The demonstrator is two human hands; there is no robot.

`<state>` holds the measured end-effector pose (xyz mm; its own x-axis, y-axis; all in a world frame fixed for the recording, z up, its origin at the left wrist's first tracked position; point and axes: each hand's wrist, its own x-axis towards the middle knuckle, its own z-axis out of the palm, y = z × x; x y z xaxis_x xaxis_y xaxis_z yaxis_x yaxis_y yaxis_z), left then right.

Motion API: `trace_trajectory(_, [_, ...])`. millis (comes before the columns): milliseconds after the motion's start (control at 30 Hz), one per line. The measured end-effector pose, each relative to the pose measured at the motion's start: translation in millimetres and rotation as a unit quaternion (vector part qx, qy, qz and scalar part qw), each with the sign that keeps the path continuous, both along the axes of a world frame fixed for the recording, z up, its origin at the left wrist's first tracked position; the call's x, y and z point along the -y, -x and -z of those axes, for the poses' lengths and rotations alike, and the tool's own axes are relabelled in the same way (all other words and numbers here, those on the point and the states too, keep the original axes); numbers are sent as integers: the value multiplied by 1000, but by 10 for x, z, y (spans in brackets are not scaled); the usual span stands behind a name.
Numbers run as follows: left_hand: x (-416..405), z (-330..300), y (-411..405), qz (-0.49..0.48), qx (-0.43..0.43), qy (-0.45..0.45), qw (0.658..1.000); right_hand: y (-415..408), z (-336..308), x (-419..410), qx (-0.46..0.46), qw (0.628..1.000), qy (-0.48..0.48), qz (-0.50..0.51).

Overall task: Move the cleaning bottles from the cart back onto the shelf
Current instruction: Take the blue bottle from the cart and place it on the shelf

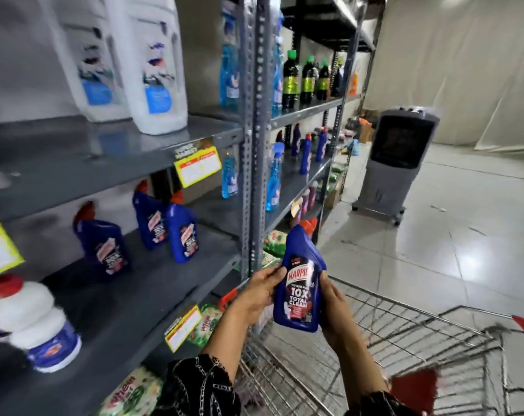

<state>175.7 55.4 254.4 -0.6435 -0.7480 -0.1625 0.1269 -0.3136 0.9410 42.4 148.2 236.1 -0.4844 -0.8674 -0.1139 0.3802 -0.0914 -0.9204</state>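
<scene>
A dark blue Harpic toilet-cleaner bottle [299,280] with a red cap is held upright over the wire cart [419,349], label facing me. My left hand [259,291] grips its left side and my right hand [334,307] grips its right side. On the grey middle shelf [152,283] to the left stand three matching blue bottles, one at the left [103,244], one further back [149,217] and one beside it [182,232].
A white bottle with a red cap [35,322] stands at the shelf's near left. Large white jugs [152,64] sit on the shelf above. Blue spray bottles [274,181] flank the metal upright. A grey air cooler [395,157] stands on the tiled floor ahead.
</scene>
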Motion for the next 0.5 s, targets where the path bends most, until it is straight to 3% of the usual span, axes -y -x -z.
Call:
trace_trajectory(300, [278,-109,-1158,-163,50,46,984,-878,-93,786,-29,988,7,-153])
trace_trajectory(500, [497,-154,-1803,-322,122,117,932,-1500,-128,1522,-119,951,15,-284])
